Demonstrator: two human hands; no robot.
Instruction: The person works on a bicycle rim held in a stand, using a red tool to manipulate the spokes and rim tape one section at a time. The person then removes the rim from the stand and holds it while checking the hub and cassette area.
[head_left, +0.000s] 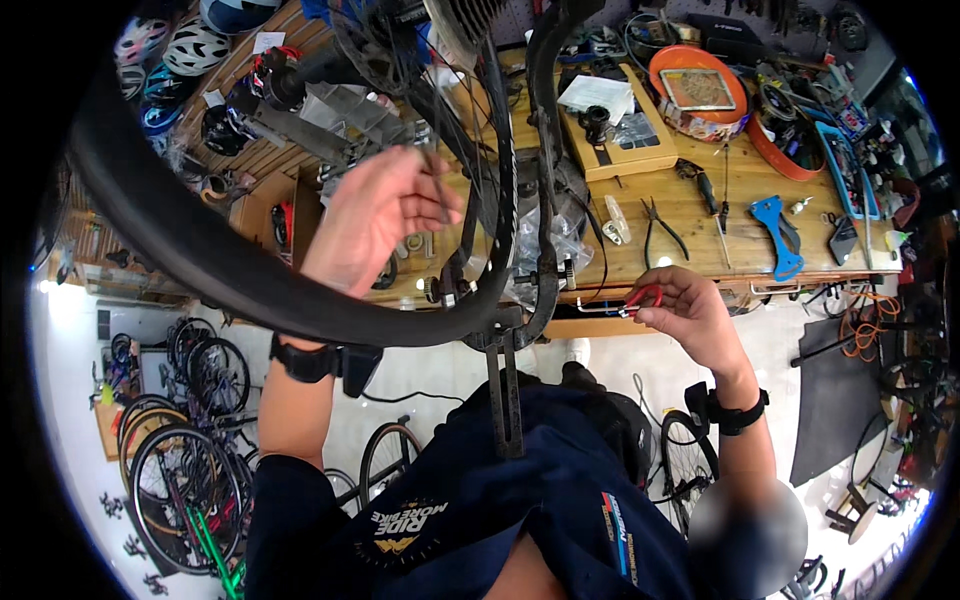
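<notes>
Wooden workbench [745, 175] lies far; bicycles [195, 450] stand at left on pale floor [430, 370]. Left hand [375, 215] is beside the near wheel [230, 268], fingers loosely parted; right hand [692, 308] grips a red tool [650, 291] before the workbench.

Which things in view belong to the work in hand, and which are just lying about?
Apparently in the work:
black-tyred bicycle wheel, left hand close to it
black metal wheel stand
small red looped tool, in the right hand

Lying about:
flat bright-blue tool
dark-handled metal pliers
round orange dish
yellow-brown cardboard box
</notes>
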